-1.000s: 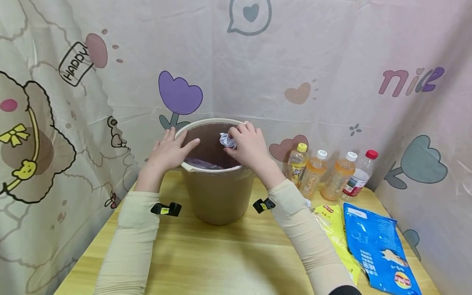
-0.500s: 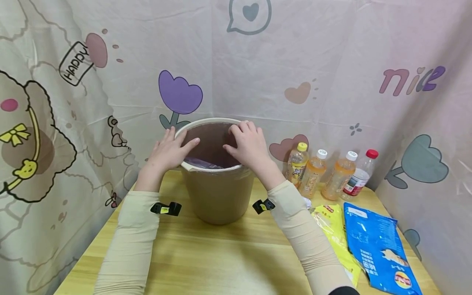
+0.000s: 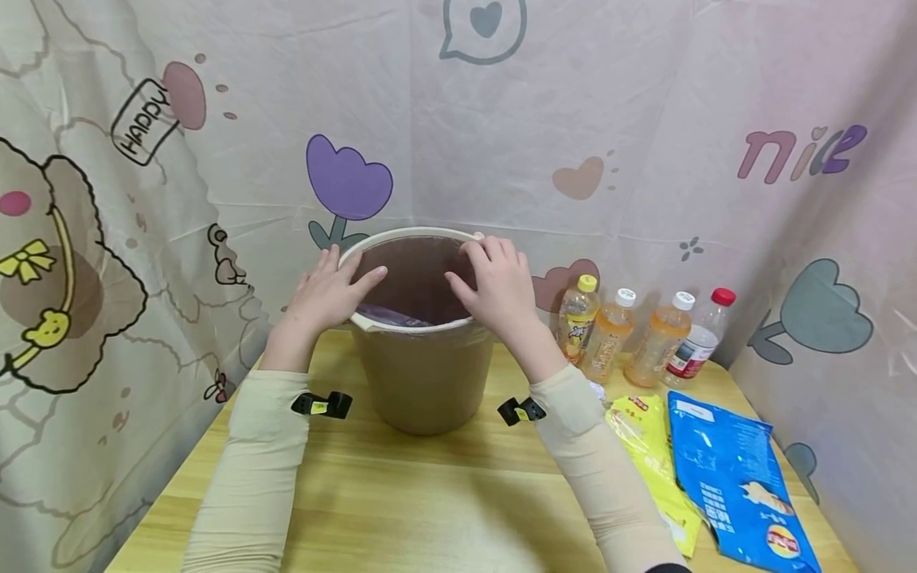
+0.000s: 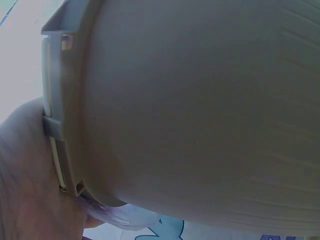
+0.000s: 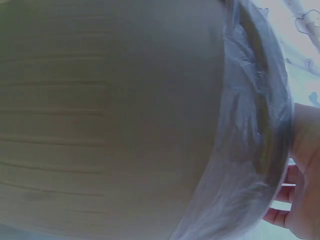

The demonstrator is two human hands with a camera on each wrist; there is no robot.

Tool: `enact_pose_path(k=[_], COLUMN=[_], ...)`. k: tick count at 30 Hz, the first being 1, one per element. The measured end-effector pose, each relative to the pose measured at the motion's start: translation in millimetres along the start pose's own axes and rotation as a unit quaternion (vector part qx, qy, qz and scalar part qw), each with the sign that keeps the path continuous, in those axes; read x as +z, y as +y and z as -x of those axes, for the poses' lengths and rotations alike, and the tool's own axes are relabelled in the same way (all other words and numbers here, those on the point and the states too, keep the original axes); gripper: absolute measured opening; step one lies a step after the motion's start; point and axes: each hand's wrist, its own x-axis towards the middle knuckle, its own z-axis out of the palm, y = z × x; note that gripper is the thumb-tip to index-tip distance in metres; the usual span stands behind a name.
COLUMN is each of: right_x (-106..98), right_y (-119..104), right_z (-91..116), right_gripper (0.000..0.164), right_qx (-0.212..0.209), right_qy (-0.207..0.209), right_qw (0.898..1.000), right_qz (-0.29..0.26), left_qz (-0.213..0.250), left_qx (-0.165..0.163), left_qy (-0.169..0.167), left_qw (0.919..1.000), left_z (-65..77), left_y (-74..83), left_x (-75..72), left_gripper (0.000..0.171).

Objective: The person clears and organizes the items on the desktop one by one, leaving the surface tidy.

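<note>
A taupe trash can (image 3: 423,382) with a pale rim and a clear plastic liner (image 5: 240,125) stands on the table. My left hand (image 3: 322,290) rests on the left of its rim, thumb extended over the opening and the other fingers spread at the edge. My right hand (image 3: 501,290) is at the right side of the rim, fingers bent loosely, with nothing seen in its grasp. In the right wrist view its fingers (image 5: 280,216) show beyond the liner-covered edge. The bottom of the can is hidden; only part of the purplish liner inside is visible.
Right of the can stand a yellow-capped bottle (image 3: 576,322), two white-capped bottles with orange tint and a red-capped bottle (image 3: 700,338). In front lie a yellow bag (image 3: 648,454) and a blue bag (image 3: 734,469). A white scrap (image 3: 596,391) peeks out by the right sleeve.
The crumpled paper that my right hand pinched over the can has gone from its fingers and out of sight. The right hand has then shifted slightly right; the left has stayed put.
</note>
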Motion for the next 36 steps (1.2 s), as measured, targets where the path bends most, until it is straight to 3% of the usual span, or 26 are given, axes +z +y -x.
enact_pose_path(k=[20, 36], right_x=[3, 17], right_y=[14, 50], right_z=[52, 102], right_gripper=[0.033, 0.034], right_qx=[0.038, 0.139], right_qy=[0.14, 0.173], right_qw=[0.984, 0.961], right_qz=[-0.1, -0.166], left_qz=[0.006, 0.007], left_qx=[0.001, 0.005], left_qy=[0.001, 0.001], left_qw=[1.0, 1.0], left_z=[0.2, -0.2], left_y=[-1.0, -0.4], left_x=[0.4, 0.4], left_gripper=[0.093, 0.092])
